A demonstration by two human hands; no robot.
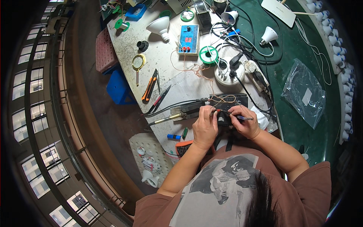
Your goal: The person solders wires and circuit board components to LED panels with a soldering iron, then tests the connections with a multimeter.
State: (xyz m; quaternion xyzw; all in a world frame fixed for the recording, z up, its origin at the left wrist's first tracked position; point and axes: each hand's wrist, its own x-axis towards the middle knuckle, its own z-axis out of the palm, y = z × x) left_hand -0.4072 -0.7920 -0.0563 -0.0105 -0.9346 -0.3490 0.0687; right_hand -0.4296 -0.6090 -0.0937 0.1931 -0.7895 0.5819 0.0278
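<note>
At the table's near edge my left hand [206,128] is closed in a pinch, with a small red-tipped piece [218,110] at its fingertips. My right hand [246,123] grips a slim, pen-like dark tool [245,118]; its working end is hidden by the fingers. Between the hands is a small black object [224,119], too dark to make out fully. Just beyond lies a black ribbed block [238,99], with thin orange wires crossing it. These wires trail back to a blue instrument box [189,39] with red sockets.
Left of my hands lie a soldering iron [166,119], tweezers [160,99] and an orange cutter knife [150,89]. An orange-black meter [184,148] sits by my left forearm. A round white power socket [229,77] with tangled cables stands beyond; a plastic bag [304,94] lies right.
</note>
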